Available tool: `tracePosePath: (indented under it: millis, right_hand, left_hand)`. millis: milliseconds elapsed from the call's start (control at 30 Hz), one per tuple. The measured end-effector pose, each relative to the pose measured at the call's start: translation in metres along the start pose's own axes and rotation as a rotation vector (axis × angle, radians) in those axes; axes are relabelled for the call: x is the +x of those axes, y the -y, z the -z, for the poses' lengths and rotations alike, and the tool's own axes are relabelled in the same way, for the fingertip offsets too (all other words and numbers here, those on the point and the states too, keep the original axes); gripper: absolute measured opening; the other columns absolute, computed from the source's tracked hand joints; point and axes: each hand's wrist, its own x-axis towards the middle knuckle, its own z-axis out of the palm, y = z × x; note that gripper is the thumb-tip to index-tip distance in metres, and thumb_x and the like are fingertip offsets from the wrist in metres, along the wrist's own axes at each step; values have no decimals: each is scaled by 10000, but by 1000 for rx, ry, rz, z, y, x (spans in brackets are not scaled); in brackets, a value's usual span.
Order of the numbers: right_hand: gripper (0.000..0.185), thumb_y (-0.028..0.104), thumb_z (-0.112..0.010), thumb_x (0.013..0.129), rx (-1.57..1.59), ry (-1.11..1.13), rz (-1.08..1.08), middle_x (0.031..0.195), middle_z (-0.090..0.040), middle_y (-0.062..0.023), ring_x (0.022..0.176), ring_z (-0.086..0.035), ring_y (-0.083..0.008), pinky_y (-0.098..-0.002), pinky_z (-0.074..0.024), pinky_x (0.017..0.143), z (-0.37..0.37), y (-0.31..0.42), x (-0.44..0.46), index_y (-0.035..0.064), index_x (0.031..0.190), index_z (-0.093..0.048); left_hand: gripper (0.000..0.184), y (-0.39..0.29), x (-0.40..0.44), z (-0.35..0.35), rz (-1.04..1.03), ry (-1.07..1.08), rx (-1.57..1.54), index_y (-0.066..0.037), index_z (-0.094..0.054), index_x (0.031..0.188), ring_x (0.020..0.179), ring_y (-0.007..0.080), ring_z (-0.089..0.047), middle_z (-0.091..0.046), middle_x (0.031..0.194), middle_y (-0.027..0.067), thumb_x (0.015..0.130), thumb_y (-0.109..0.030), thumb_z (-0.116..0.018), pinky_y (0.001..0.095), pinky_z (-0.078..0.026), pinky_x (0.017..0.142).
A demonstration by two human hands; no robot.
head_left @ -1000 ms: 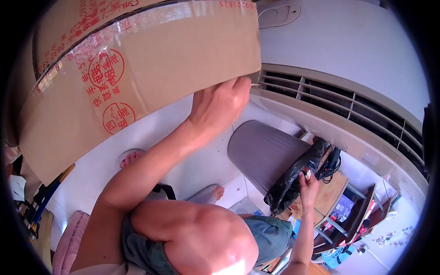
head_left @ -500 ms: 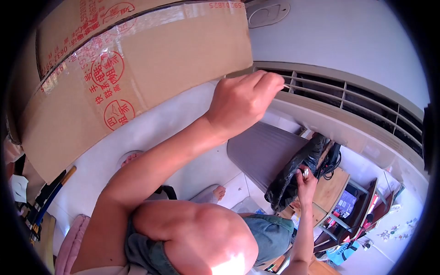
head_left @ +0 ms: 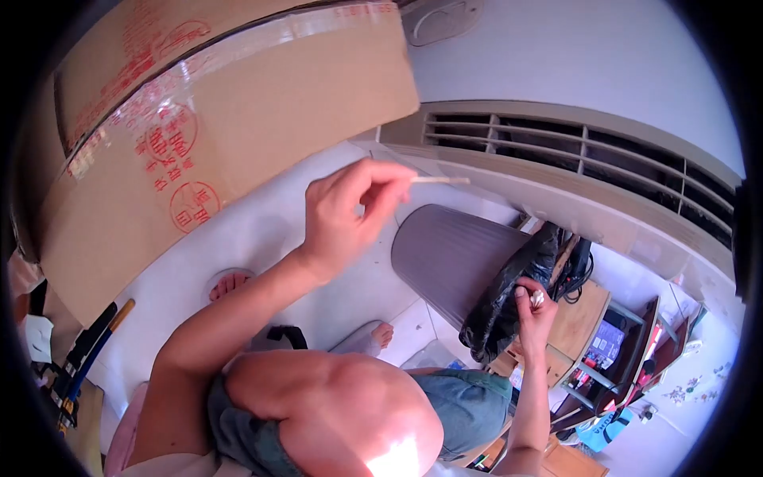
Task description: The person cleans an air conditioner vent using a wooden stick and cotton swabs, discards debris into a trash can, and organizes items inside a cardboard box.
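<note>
My left hand (head_left: 346,215) pinches a thin pale stick, apparently a cotton swab (head_left: 445,180), between thumb and fingertips. The swab points right, in the air in front of the slatted air vent (head_left: 584,151) and apart from it. Lower down, my right hand (head_left: 537,318) is closed round a small bunch of cotton swabs (head_left: 538,297), their white ends sticking up. That hand is beside the black plastic bag (head_left: 497,318) at the mouth of a grey ribbed bin (head_left: 453,250); whether it touches the bag I cannot tell.
A large cardboard box (head_left: 294,103) with red print and clear tape fills the upper left. Bare feet (head_left: 230,285) show on the pale tiled floor. Wooden furniture (head_left: 584,326) with small goods stands at the right. Rounded bare skin and blue-grey cloth (head_left: 465,405) occupy the bottom middle.
My left hand has drawn back from the vent slats, moving left and down, and the swab in it now shows fully. My right hand stays by the bag. The view has shifted slightly.
</note>
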Motion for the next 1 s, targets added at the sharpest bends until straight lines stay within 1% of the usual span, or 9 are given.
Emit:
tracePosePath:
  millis: [233, 267, 333, 400, 533, 633, 733, 767, 1000]
  right_hand:
    - [331, 273, -720, 801, 347, 65, 223, 571, -448, 55, 506, -337, -29, -214, -255, 463, 17, 115, -6, 27, 1015, -658]
    - [334, 260, -734, 789, 210, 113, 310, 636, -565, 28, 509, -423, -37, -203, -320, 469, 17, 118, -5, 23, 1013, -662]
    - [256, 217, -728, 790, 166, 84, 432, 729, -655, -34, 576, -535, -65, -201, -397, 523, 15, 116, -4, 23, 946, -667]
    - [184, 188, -701, 814, 464, -84, 255, 762, -675, -83, 661, -604, -105, -216, -452, 603, 12, 97, -4, 15, 845, -647]
    - [314, 309, -662, 860, 526, -199, -13, 593, -565, -12, 508, -439, -36, -196, -301, 473, 16, 55, 3, 58, 698, -564]
    - [311, 340, -608, 891, 430, -178, -66, 568, -485, 33, 484, -377, -34, -196, -243, 438, 10, 48, 4, 111, 706, -506]
    - [319, 346, -610, 889, 403, -180, -92, 567, -485, 33, 485, -378, -34, -200, -241, 440, 13, 39, 2, 106, 704, -510]
    - [317, 345, -613, 888, 379, -203, -94, 565, -483, 33, 484, -372, -33, -201, -238, 441, 12, 39, 1, 101, 707, -522]
    - [335, 325, -625, 887, 425, -186, -121, 571, -540, 5, 494, -410, -37, -203, -280, 466, 18, 29, -3, 70, 680, -561]
  left_hand:
    - [123, -36, -14, -27, -384, 308, -128, -62, -626, 861, 589, 175, -634, -671, 763, 68, 763, -35, -695, 265, -481, 484]
    - [127, -42, -14, -31, -389, 332, -123, -67, -627, 860, 598, 178, -639, -675, 769, 61, 759, -50, -702, 270, -484, 487]
    - [132, -43, -12, -30, -394, 341, -93, -72, -628, 857, 610, 182, -645, -679, 778, 56, 753, -64, -710, 277, -487, 493]
    - [134, -36, -7, -28, -390, 304, -43, -69, -628, 854, 615, 185, -647, -681, 781, 58, 750, -61, -712, 281, -486, 496]
    - [109, -26, 9, -21, -29, 5, -91, -49, -602, 806, 571, 183, -597, -630, 742, 52, 760, 28, -664, 272, -462, 492]
    - [134, -28, 30, -27, -37, -67, -21, -54, -589, 800, 569, 189, -586, -608, 740, 46, 741, 40, -664, 283, -456, 487]
    - [158, -19, 51, -34, -288, -104, 121, -61, -577, 786, 574, 203, -570, -567, 724, 41, 714, 47, -667, 290, -449, 484]
    - [188, -16, 54, -34, -313, -64, 141, -41, -621, 823, 569, 101, -528, -590, 778, 38, 709, 102, -667, 216, -416, 467]
    - [243, -25, 64, -21, -432, -118, 187, -60, -665, 807, 656, 138, -528, -512, 845, 59, 637, 111, -693, 237, -429, 524]
